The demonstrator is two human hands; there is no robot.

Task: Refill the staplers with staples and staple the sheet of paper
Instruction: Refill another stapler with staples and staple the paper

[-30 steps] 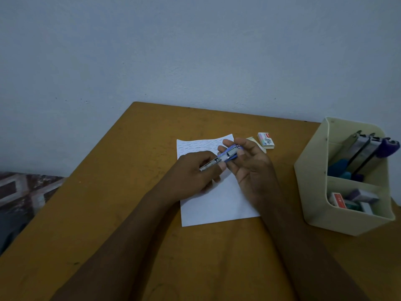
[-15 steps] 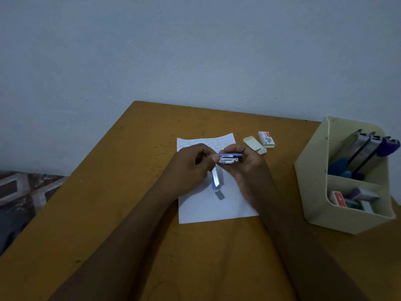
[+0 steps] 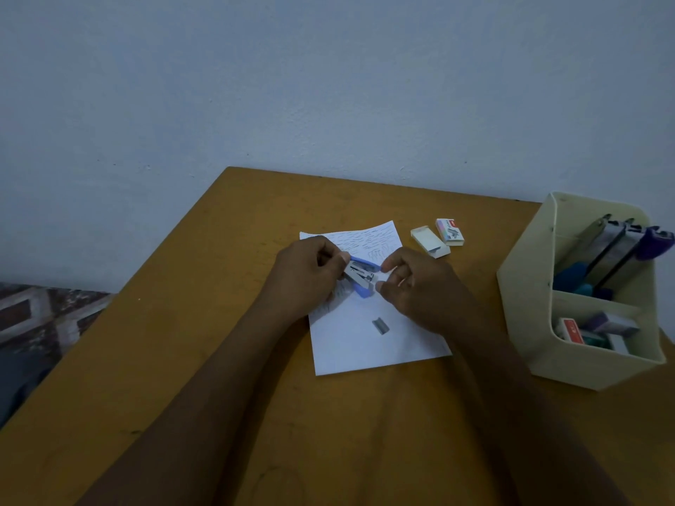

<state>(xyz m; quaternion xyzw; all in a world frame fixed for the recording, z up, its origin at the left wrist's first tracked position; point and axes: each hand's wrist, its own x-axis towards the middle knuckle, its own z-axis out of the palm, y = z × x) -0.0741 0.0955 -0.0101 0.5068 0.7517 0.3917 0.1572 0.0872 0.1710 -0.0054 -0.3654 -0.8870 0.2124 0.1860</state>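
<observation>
With left hand gripping small blue metal stapler open above white paper sheet, free right hand pinching its tip and load grey staple strip from mid-sheet.

stapler rear hidden inside left hand grip; right hand fingertips at its front, contact unclear; sheet writing too small to read; staple box label illegible; purple stapler in organizer cut by right edge
</observation>
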